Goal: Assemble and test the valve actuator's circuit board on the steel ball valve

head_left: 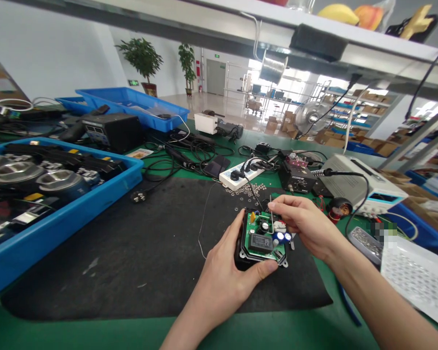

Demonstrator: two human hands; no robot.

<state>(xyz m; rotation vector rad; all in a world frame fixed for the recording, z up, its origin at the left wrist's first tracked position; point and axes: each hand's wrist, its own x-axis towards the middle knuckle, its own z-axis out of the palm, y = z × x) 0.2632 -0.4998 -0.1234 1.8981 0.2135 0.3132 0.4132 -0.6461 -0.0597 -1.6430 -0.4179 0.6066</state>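
Observation:
My left hand (pixel 226 267) is wrapped round a black housing (pixel 243 262) with an open top, thumb along its near edge. Inside the housing sits a green circuit board (pixel 253 245) with a black block, blue capacitors and other parts. My right hand (pixel 302 218) pinches a thin metal hex key (pixel 271 216) between thumb and fingers. It stands nearly upright, its bent lower end over the board; whether it touches anything there I cannot tell. Under the housing lies a black mat (pixel 149 253).
A blue tray (pixel 95 201) of metal-and-black units stands left. Behind the housing are scattered small rings (pixel 248 190) and a white power strip (pixel 237 177). A soldering iron (pixel 326 172), a bench instrument (pixel 361 184) and a white perforated tray (pixel 416 277) are right. A shelf (pixel 219 22) hangs overhead.

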